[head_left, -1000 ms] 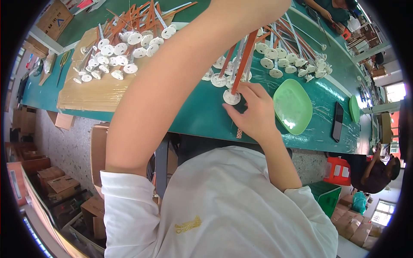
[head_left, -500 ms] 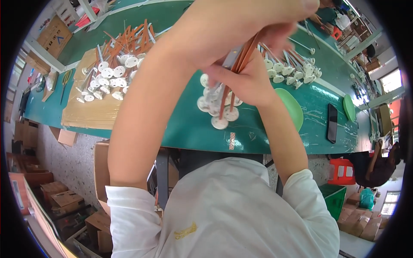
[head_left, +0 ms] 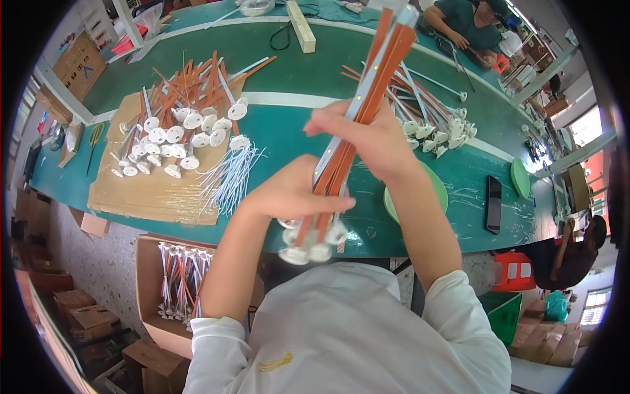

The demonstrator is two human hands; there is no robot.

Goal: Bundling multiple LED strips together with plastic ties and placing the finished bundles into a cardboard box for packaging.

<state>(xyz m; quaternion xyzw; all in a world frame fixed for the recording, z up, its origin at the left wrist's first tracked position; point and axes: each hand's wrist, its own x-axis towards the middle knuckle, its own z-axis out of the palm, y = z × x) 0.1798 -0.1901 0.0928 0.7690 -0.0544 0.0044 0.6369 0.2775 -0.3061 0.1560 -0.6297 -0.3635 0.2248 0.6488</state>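
A bundle of brown and silvery flat strips (head_left: 335, 165) is held upright in front of me, tilted to the right at its top. Round white discs (head_left: 319, 251), a little blurred, cluster at its lower end near the table's front edge. My left hand (head_left: 294, 190) is closed round the lower part, just above the discs. Higher up, my right hand (head_left: 371, 134) grips the same bundle, thumb across the front. Small yellowish dots run along the silvery strip on the front. The palms and some fingers are hidden by the bundle.
Loose disc-ended strips (head_left: 174, 134) and thin white ties (head_left: 233, 174) lie on cardboard (head_left: 108, 187) at left. More strips (head_left: 436, 128) lie right, near a green plate (head_left: 438, 190) and phone (head_left: 493, 203). Below the left table edge, a carton (head_left: 149, 279) holds bundles. A co-worker (head_left: 469, 29) sits opposite.
My left hand has come down from the bundle's top to its lower part. The bundle has moved nearer to me, and its upper end and the white ties now show.
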